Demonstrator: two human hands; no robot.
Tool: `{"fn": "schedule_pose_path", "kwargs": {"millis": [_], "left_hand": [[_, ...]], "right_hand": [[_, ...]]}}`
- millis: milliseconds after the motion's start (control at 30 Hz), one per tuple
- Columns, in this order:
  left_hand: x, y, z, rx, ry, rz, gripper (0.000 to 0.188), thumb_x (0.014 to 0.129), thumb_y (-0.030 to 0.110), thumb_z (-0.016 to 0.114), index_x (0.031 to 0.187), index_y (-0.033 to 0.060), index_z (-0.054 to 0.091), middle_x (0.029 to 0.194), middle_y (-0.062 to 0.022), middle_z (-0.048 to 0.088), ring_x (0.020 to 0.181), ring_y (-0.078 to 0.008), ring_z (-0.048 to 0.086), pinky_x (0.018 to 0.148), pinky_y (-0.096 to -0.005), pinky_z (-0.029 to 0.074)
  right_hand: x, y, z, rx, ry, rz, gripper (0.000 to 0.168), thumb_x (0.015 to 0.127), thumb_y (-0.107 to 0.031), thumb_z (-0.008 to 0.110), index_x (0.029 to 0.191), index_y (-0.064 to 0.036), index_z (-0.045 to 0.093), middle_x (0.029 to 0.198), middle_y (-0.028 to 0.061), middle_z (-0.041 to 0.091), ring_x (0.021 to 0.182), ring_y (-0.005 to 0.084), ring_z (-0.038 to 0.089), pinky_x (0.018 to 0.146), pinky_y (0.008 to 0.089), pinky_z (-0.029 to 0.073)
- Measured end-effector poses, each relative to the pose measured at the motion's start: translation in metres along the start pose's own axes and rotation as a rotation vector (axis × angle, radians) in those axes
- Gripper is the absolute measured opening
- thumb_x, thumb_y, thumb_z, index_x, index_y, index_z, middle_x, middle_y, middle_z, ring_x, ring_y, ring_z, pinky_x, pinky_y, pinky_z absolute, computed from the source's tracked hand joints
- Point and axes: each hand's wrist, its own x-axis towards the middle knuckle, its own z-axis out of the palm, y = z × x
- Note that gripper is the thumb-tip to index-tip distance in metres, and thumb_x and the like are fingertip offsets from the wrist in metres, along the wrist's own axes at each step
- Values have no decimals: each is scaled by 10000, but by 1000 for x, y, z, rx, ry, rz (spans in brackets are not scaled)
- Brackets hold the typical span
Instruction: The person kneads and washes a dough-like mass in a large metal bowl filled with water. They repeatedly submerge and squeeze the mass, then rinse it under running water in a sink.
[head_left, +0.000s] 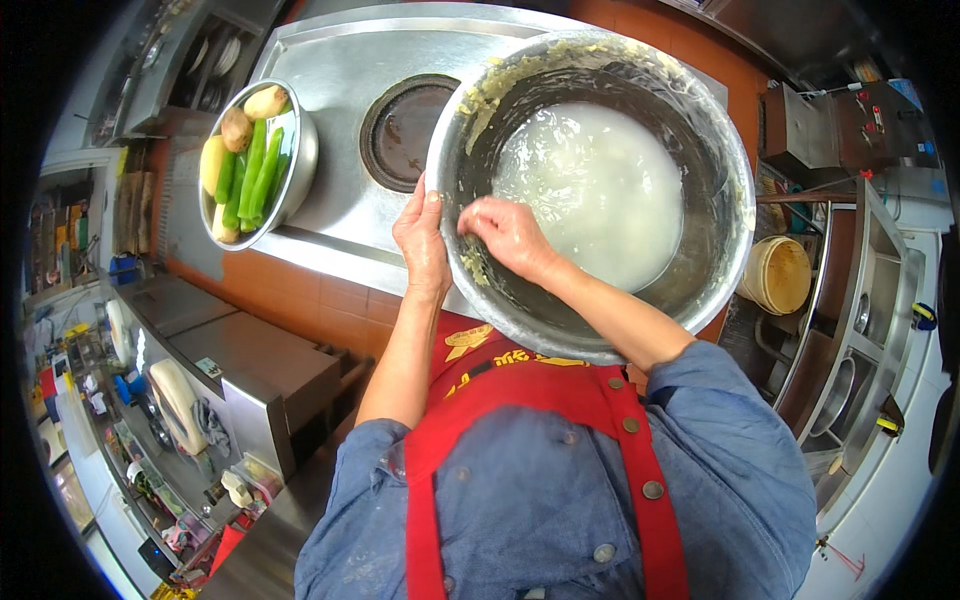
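A large metal basin stands tilted toward me, with cloudy whitish liquid pooled in its bottom. Pale yellowish mash clings to the upper inner wall, mostly along the far left side. My left hand grips the basin's left rim, thumb on top and fingers outside. Inside the basin, my right hand is at the left inner wall, just above a smear of mash. Its fingers are curled, and whether they hold any mash is hidden.
On the steel worktop, a metal bowl at the left holds potatoes and green vegetable stalks. Between bowl and basin is a dark round inset. A yellowish bucket stands right, near steel shelving.
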Motion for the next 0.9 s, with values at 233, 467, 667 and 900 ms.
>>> {"fn": "schedule_pose_path", "kwargs": {"millis": [233,467,667,900], "left_hand": [[-4,6,9,60,2,26,422,1013,42,518,1423,-57,496,1309,-107,621,1124,-159,601,988,-298,469],[-5,8,10,60,29,-31,413,1021,58,519,1416,-58,503,1299,-114,627,1121,-165,607,980,-306,477],[-1,0,2,42,5,-14,406,1025,61,516,1413,-55,508,1281,-111,635,1105,-161,612,962,-302,487],[-4,2,5,5,-25,-15,398,1019,38,497,1408,-45,521,1282,-96,641,1108,-152,609,969,-292,478]], "right_hand": [[54,26,-15,3,213,4,205,991,-133,555,973,8,702,871,88,709,835,156,663,779,297,516],[-10,24,-12,19,-161,122,201,975,-109,560,882,-3,705,830,76,697,807,132,659,739,300,523],[23,18,-11,-8,22,74,206,966,-115,553,903,-17,722,899,80,727,842,144,674,790,299,518],[-1,12,-20,23,-234,150,181,917,-110,591,861,-20,737,820,83,732,768,147,685,730,300,535]]}}
